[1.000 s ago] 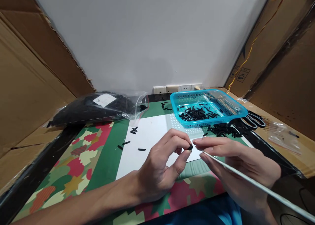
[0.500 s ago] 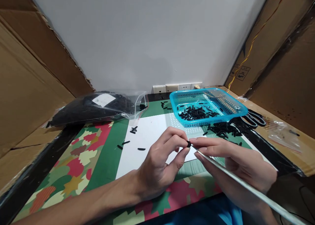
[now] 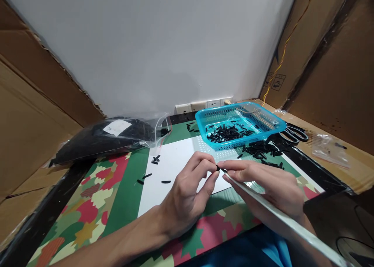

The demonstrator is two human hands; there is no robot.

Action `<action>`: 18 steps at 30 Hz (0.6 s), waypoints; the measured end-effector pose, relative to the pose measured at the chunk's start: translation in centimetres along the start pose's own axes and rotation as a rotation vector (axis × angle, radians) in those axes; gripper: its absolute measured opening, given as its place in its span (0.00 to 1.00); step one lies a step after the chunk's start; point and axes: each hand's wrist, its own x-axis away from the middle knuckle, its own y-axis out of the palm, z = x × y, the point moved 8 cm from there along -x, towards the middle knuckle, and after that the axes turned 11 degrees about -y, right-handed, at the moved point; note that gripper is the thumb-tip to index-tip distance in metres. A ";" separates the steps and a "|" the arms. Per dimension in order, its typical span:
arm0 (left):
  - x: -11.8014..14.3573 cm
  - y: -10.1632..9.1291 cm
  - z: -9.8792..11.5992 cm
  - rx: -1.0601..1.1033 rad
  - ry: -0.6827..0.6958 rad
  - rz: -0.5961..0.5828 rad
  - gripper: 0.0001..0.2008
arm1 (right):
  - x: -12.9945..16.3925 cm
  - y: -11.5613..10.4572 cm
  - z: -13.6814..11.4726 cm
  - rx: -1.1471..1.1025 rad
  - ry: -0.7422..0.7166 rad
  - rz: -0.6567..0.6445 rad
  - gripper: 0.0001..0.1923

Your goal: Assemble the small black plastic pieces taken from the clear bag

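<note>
My left hand (image 3: 191, 183) pinches a small black piece (image 3: 217, 168) between thumb and fingertips; most of it is hidden. Close beside it, my right hand (image 3: 265, 183) is closed around a long, thin, pale stick-like tool (image 3: 280, 216), which runs back to the lower right corner. The tool's dark narrow tip points at the black piece; I cannot tell whether they touch. Both hands are above a white sheet (image 3: 172, 154), where several loose black pieces (image 3: 166, 181) lie left of my left hand.
A blue plastic basket (image 3: 201, 132) holds many small black pieces, with a black pile (image 3: 261, 149) in front of it. A clear bag of black material (image 3: 87, 138) lies left. Scissors (image 3: 295, 134) and a small clear bag (image 3: 330, 150) are at right. Cardboard walls flank the table.
The view has shifted a little to the right. The tool and my right hand have drawn slightly back from the black piece, and more of the dark tip shows.
</note>
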 end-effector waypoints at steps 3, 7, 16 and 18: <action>-0.2 0.1 -0.5 0.016 -0.049 -0.024 0.08 | 0.2 0.4 0.1 0.056 -0.062 -0.016 0.10; -0.4 0.2 -0.6 0.075 -0.096 -0.042 0.05 | 0.5 1.0 -0.3 0.140 -0.178 0.025 0.09; -0.5 0.0 -0.6 0.339 -0.215 0.011 0.05 | 1.6 1.4 -2.7 0.322 -0.262 0.100 0.12; -0.3 0.2 -0.4 0.344 -0.214 -0.006 0.05 | 2.1 1.1 -2.4 0.383 -0.241 0.149 0.13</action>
